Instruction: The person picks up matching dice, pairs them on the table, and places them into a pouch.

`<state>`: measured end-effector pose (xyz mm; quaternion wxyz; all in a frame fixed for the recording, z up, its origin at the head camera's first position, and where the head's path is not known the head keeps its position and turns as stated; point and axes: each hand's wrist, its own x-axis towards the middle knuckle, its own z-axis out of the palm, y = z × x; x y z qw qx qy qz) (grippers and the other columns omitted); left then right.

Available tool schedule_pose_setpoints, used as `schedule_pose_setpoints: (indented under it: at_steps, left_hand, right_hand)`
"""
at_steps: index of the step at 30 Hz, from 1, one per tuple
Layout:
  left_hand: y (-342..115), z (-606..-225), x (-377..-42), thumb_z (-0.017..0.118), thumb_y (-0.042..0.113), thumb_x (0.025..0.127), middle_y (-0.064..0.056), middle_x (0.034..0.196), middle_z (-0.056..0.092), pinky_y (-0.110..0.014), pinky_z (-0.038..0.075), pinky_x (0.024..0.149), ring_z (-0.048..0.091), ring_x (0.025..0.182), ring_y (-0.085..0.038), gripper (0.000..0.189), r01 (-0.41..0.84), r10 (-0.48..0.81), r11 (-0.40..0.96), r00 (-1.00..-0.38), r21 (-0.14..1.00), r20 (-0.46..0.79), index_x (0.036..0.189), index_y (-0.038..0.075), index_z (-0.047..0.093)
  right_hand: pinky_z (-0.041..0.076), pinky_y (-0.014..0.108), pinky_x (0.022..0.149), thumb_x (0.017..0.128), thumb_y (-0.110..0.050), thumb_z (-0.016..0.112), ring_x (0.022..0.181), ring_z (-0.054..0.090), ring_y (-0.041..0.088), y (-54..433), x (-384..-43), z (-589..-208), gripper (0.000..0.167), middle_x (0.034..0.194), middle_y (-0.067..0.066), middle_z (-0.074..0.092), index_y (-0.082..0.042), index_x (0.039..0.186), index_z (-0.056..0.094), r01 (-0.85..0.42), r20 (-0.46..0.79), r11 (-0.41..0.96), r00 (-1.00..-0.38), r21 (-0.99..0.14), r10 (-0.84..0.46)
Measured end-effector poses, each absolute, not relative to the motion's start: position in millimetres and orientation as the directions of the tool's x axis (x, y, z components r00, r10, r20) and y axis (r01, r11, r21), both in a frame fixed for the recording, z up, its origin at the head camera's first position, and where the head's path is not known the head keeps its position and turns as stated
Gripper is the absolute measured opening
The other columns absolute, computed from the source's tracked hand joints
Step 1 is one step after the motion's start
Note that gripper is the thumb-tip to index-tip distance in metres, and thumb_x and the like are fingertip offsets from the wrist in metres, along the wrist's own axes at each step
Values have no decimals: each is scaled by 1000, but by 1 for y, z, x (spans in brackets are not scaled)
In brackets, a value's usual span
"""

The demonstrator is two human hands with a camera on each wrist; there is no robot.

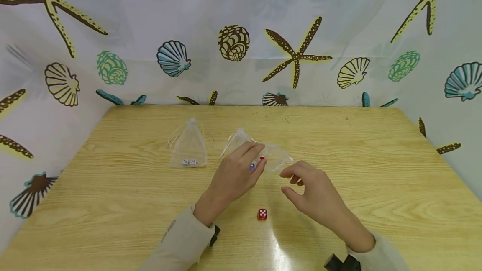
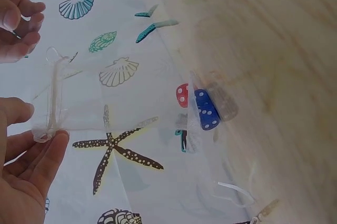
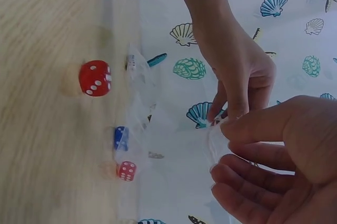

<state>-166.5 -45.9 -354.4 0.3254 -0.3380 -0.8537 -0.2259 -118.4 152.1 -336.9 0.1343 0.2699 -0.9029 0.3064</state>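
My left hand [image 1: 237, 170] pinches the mouth of a sheer white drawstring pouch [image 1: 278, 157]. In the left wrist view this pouch [image 2: 84, 95] stands upright below the fingers, its bottom by the table. A blue die [image 3: 121, 138] and a red die [image 3: 126, 171] show low in it through the mesh. Just right of the pouch is my right hand [image 1: 314, 187], its fingers loosely bent with nothing seen between them. A loose red die [image 1: 262, 214] lies on the table nearer me, between the two forearms.
Left of the hands lies a sheer pouch [image 1: 190, 145] with two white dice inside. Another sheer pouch [image 1: 238, 138] lies behind my left hand, partly covered by it. The wooden table [image 1: 376, 158] meets a cloth [image 1: 241, 83] printed with shells and starfish at the back.
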Motion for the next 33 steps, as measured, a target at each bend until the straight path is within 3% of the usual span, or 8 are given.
schedule_pose_setpoints:
  at_steps: [12, 33]
  left_hand:
    - [-46, -355, -166, 69, 10, 86, -10, 100, 67, -27, 56, 71, 67, 85, -19, 25, 719, 426, 671, -572, 180, 701, 108, -2, 68]
    - [-45, -354, -165, 70, 10, 85, -11, 100, 68, -27, 56, 72, 68, 85, -19, 26, 721, 427, 670, -570, 178, 702, 108, -2, 68]
  right_hand:
    - [53, 23, 65, 77, 1, 74, 74, 61, 14, 137, -115, -372, 21, 88, 8, 65, -2, 95, 66, -537, 249, 596, -830, -598, -499]
    - [46, 17, 58, 79, -8, 72, 66, 52, -2, 129, -123, -396, 6, 75, -5, 63, -10, 83, 68, -454, 117, 511, -820, -730, -561]
